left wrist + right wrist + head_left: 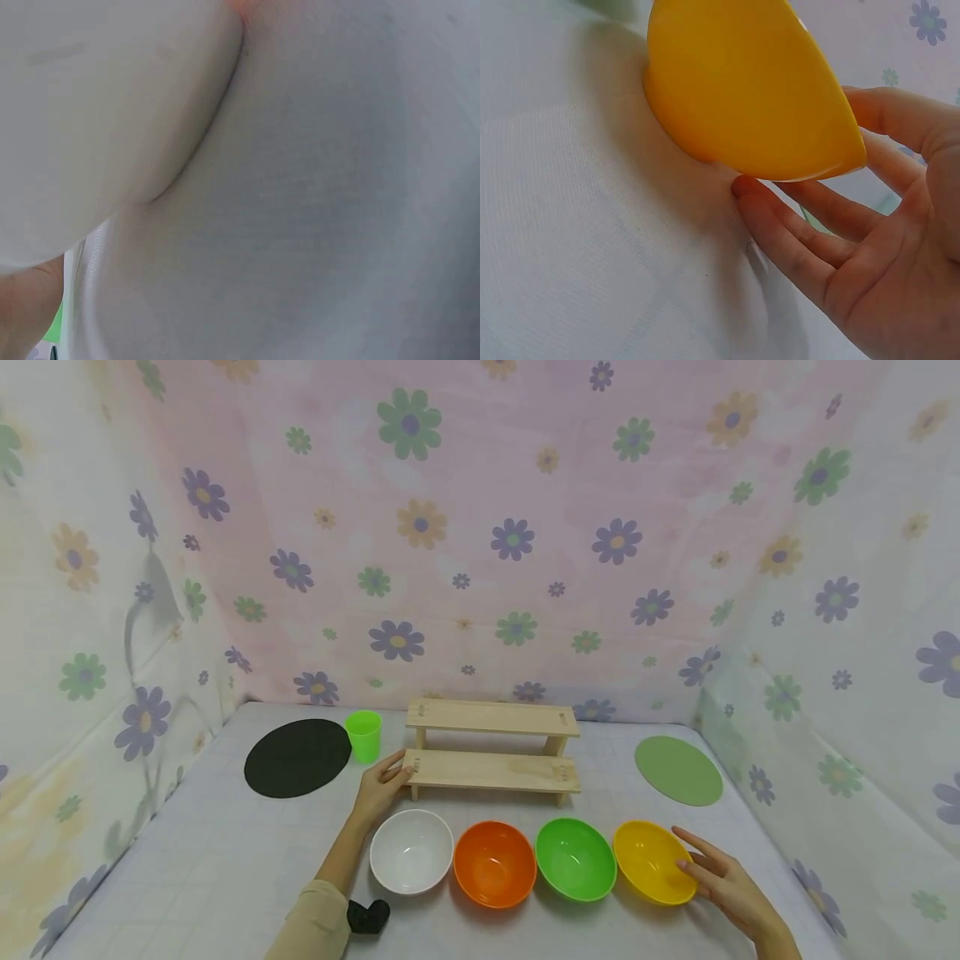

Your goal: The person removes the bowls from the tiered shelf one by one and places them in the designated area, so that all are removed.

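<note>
In the head view my left hand [378,787] touches the left end of the lower board of a two-step wooden stand [487,770], its fingers nearly straight. My right hand [723,881] holds the right rim of a yellow bowl [652,860], the thumb at the rim and other fingers along its outer side. From the right wrist, the yellow bowl [750,90] shows its outer wall, with fingertips close under its edge. A white bowl [412,852], an orange bowl [495,864] and a green bowl [575,860] make a row to its left. The white bowl [97,112] hides most of the left hand in the left wrist view.
Behind the left hand stands a green cup [364,737] beside a black round mat [298,758]. A light green round mat [678,770] lies at the back right. A small black object [368,917] sits by the left sleeve. Flowered cloth [480,527] encloses the table's back and sides.
</note>
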A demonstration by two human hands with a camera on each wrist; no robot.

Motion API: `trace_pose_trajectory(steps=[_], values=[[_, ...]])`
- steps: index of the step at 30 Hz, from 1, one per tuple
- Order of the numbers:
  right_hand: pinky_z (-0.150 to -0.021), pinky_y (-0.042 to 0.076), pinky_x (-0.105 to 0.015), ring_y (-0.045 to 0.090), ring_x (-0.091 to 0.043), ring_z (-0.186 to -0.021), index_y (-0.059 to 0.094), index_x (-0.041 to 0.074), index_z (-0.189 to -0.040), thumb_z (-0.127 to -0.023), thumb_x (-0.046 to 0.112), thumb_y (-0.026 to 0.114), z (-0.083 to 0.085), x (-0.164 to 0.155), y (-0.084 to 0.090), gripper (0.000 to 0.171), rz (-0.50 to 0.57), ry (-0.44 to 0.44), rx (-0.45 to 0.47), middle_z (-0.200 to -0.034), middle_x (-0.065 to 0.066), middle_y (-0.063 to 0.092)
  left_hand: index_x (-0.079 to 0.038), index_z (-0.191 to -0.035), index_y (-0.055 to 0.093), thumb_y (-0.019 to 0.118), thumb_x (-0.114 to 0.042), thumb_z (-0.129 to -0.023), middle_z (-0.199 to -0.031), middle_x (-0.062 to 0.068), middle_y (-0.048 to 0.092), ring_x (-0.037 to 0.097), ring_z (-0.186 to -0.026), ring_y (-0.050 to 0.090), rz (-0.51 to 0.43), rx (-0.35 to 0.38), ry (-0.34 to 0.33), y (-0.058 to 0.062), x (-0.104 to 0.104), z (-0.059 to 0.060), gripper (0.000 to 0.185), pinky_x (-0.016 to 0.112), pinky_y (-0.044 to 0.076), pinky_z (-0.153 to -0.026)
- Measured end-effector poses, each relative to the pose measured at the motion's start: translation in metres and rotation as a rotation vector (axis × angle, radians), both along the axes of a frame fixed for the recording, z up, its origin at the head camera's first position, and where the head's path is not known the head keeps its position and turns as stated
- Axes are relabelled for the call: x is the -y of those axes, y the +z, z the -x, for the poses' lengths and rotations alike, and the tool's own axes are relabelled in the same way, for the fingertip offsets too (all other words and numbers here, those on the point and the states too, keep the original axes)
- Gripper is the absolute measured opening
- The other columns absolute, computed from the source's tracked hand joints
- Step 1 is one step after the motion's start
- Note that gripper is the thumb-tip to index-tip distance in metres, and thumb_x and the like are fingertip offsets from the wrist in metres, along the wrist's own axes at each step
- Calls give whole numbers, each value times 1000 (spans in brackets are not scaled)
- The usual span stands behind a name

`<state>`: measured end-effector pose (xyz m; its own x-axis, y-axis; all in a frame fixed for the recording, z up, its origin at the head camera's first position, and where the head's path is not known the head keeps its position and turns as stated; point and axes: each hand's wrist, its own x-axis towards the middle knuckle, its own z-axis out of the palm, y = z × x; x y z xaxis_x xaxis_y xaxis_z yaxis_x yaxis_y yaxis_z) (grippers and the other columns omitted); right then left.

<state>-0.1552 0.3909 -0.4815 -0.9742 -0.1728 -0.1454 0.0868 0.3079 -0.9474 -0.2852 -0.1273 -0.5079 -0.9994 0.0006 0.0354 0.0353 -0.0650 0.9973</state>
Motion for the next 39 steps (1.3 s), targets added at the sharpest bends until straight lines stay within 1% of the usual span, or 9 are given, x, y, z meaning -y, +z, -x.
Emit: trace_pose_trajectory(steps=[5, 8, 14, 20, 26, 30, 33, 37, 39], values=[[-80, 51, -21, 50, 11, -99, 28, -1, -145, -97, 20, 52, 0, 5, 2, 58, -142, -74, -39, -140, -35, 34, 10, -137, 40, 58, -2, -91, -126, 37, 48, 38, -110, 57, 16, -4, -17, 18, -1, -11, 50, 32, 55, -83], [-77, 51, -20, 53, 9, -97, 34, -2, -142, -96, 18, 53, -1, 7, 4, 54, -226, -94, -160, -134, -31, 45, 12, -136, 39, 58, -2, -92, -125, 38, 48, 36, -108, 59, 29, -16, -20, 23, -2, -15, 50, 31, 56, -82], [-77, 48, -11, 55, 10, -94, 42, -3, -138, -95, 15, 57, 1, 17, 16, 50, -300, -176, -348, -117, 15, 56, 9, -137, 41, 59, -2, -91, -126, 36, 49, 37, -110, 57, 16, 5, -13, 15, -1, -8, 50, 27, 55, -81], [-79, 43, -4, 48, 13, -101, 42, -4, -138, -93, 15, 61, 8, 33, 31, 52, -346, -204, -444, -131, -27, 50, 5, -138, 42, 61, -6, -91, -126, 34, 50, 34, -108, 59, 33, -3, 13, -1, 0, 0, 51, 28, 55, -82], [-84, 40, -2, 43, 14, -106, 40, 0, -141, -93, 16, 60, 13, 48, 40, 54, -334, -214, -482, -139, -24, 43, 5, -137, 43, 60, -5, -91, -126, 34, 51, 31, -107, 60, 25, -2, 23, -1, -2, 0, 50, 27, 55, -81], [-87, 36, -1, 52, -18, -118, 38, 2, -143, -93, 17, 60, 21, 56, 45, 57, -384, -218, -519, -140, -25, 42, 5, -136, 44, 60, -4, -91, -125, 34, 51, 34, -108, 59, 27, -14, 30, 0, -2, 1, 49, 27, 56, -80], [-100, 43, -24, 43, -46, -120, 34, 4, -145, -94, 20, 59, 28, 63, 52, 59, -431, -217, -542, -143, -26, 38, 5, -136, 44, 60, -4, -91, -126, 33, 51, 38, -111, 57, 41, -26, 32, -1, -2, 1, 49, 27, 55, -81], [-97, 30, -69, 31, -52, -128, 28, 4, -148, -94, 26, 58, 38, 73, 65, 65, -503, -207, -566, -146, -28, 30, 6, -134, 47, 61, -9, -92, -123, 32, 53, 40, -113, 55, 121, -54, 41, -1, -1, -2, 47, 28, 55, -81], [-95, 26, -73, 26, -55, -129, 25, 5, -149, -94, 28, 58, 45, 78, 72, 68, -548, -207, -598, -147, -31, 26, 8, -132, 49, 61, -11, -92, -121, 31, 56, 40, -111, 57, 198, -75, 49, 3, 3, -5, 45, 30, 56, -80]])
